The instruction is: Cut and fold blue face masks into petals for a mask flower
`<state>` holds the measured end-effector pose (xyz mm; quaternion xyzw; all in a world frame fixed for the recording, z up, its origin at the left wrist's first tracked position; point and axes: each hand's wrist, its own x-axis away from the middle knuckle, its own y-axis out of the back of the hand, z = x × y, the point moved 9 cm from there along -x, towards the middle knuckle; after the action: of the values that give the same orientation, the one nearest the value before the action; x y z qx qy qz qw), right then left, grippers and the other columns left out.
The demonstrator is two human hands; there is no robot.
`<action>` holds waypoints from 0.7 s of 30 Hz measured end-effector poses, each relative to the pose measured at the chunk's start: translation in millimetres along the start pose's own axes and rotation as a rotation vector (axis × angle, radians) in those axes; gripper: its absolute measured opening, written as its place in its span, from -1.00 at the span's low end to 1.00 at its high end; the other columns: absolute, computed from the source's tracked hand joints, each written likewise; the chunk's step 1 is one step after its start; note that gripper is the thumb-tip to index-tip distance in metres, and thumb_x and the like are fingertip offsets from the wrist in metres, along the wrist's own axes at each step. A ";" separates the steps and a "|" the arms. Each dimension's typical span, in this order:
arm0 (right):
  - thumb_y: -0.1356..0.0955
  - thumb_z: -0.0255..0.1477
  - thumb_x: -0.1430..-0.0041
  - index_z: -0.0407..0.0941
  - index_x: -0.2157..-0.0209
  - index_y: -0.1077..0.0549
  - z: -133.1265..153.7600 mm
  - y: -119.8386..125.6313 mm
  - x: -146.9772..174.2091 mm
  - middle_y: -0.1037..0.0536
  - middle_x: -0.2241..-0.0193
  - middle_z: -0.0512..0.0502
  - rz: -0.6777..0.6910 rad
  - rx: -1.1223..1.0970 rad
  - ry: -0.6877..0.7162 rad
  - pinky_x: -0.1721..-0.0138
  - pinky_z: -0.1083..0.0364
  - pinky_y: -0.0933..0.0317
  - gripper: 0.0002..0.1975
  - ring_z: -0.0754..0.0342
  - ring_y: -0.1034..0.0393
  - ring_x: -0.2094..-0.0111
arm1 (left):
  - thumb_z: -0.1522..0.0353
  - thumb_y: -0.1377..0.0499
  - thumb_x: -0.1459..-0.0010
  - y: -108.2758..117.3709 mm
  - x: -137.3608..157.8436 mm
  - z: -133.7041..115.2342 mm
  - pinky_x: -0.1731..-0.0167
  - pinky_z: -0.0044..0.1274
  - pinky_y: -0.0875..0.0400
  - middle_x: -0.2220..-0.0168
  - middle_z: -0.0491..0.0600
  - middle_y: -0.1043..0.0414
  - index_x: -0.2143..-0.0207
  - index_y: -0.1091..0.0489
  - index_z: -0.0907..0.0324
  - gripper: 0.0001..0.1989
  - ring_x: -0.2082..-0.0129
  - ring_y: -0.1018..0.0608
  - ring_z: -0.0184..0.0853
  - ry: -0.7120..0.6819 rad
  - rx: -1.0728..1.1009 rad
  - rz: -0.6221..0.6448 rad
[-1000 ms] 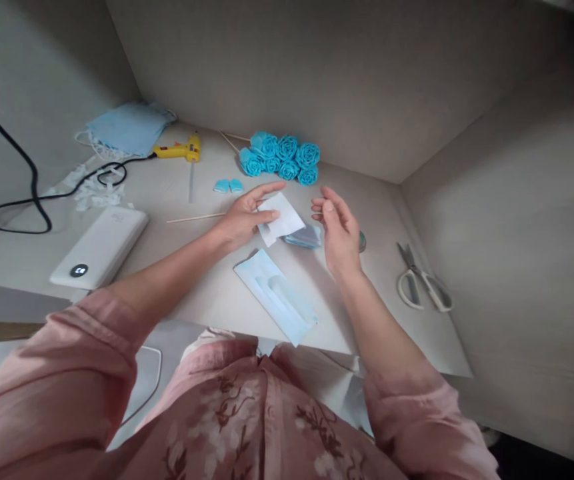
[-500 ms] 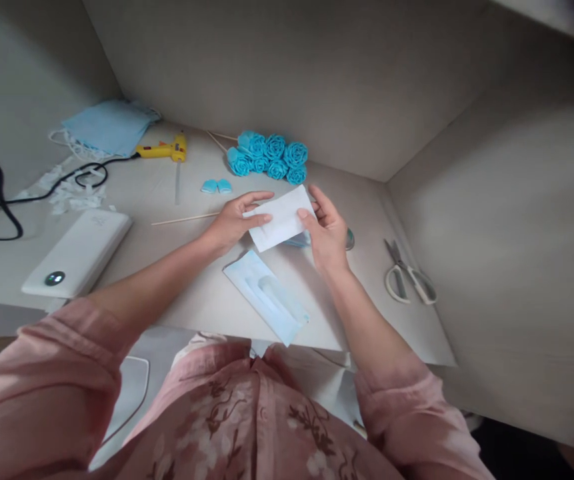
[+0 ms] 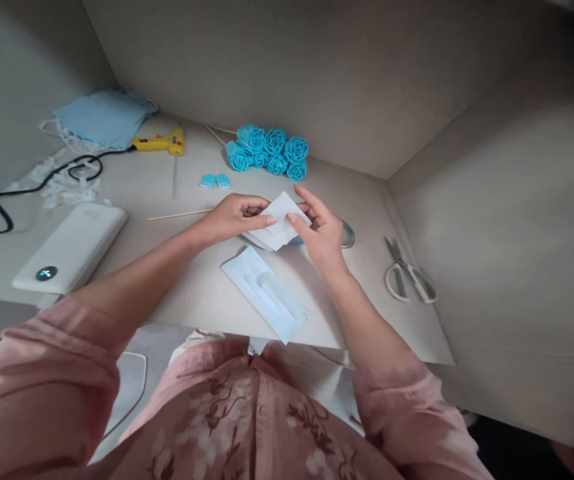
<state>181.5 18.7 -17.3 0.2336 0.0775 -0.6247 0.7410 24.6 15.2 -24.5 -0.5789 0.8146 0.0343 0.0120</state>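
Observation:
My left hand (image 3: 231, 217) pinches one side of a piece of white mask fabric (image 3: 281, 230) between thumb and fingers. At its other side my right hand (image 3: 323, 233) grips it, thumb on top and index finger raised. The fabric is folded over, with a layer showing beneath the top one. On the table just below lies a light blue strip of mask material (image 3: 267, 293). Behind my right hand a round object (image 3: 348, 234) shows only its edge. A thin wooden stick (image 3: 177, 215) lies beside my left hand.
Blue fabric roses (image 3: 271, 153) on sticks lie at the back, near two small blue pieces (image 3: 215, 181). A yellow glue gun (image 3: 164, 143), blue masks (image 3: 101, 117), white scraps (image 3: 69, 187) and a power bank (image 3: 71, 247) are on the left. Scissors (image 3: 407, 270) lie right.
The white fabric, held out flat as a rectangle before, is now folded over and looks smaller. My hands have moved slightly closer together.

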 end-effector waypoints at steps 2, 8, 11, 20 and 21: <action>-0.41 -0.10 -0.19 0.04 -0.22 -0.38 10.8 -4.3 3.0 -0.64 0.14 -0.07 0.029 0.049 0.054 0.15 0.01 -0.46 -0.41 0.02 -0.52 0.20 | 0.13 -0.43 0.12 0.4 0.3 -1.6 0.40 -0.57 -0.38 0.43 -0.06 -0.56 0.38 -0.58 0.27 -0.61 0.40 -0.56 -0.32 -0.023 -0.038 -0.005; -0.23 -0.17 -0.38 0.10 -0.34 -0.18 30.6 4.4 4.3 -0.48 -0.17 -0.11 -0.017 0.091 0.250 -0.16 -0.15 -0.33 -0.47 -0.07 -0.39 -0.18 | 0.12 -0.39 0.01 19.8 -4.7 9.3 0.23 -0.45 -0.52 0.26 0.03 -0.63 0.21 -0.56 0.23 -0.59 0.26 -0.64 -0.22 -0.016 0.346 -0.214; -0.27 -0.22 -0.35 0.13 -0.25 -0.31 31.8 5.1 2.8 -0.38 -0.26 -0.08 -0.004 0.200 0.285 -0.16 -0.16 -0.32 -0.54 -0.11 -0.25 -0.28 | 0.18 -0.38 -0.02 21.4 -7.5 15.4 0.16 -0.40 -0.55 0.20 0.07 -0.64 0.16 -0.54 0.24 -0.61 0.19 -0.65 -0.18 0.032 0.474 -0.240; -0.36 -0.47 -0.18 0.11 0.16 -0.61 34.1 -8.8 2.5 -0.35 -0.24 0.01 0.083 0.432 0.360 -0.22 -0.26 -0.18 -0.74 -0.17 -0.12 -0.31 | 0.20 -0.35 -0.08 12.2 -8.6 24.7 0.18 -0.40 -0.56 0.15 0.10 -0.63 0.11 -0.51 0.25 -0.61 0.18 -0.65 -0.16 0.055 0.508 -0.207; -0.36 -0.47 -0.18 0.09 0.23 -0.62 34.4 -8.9 2.5 -0.38 -0.21 -0.01 0.086 0.429 0.369 -0.23 -0.25 -0.16 -0.78 -0.17 -0.14 -0.30 | 0.21 -0.35 -0.07 12.8 -8.7 26.1 0.21 -0.42 -0.56 0.16 0.09 -0.63 0.11 -0.51 0.25 -0.62 0.20 -0.65 -0.18 0.052 0.512 -0.215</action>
<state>167.4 0.3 9.7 0.4978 0.0673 -0.5418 0.6738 14.9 29.4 -49.4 -0.6407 0.7307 -0.1889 0.1407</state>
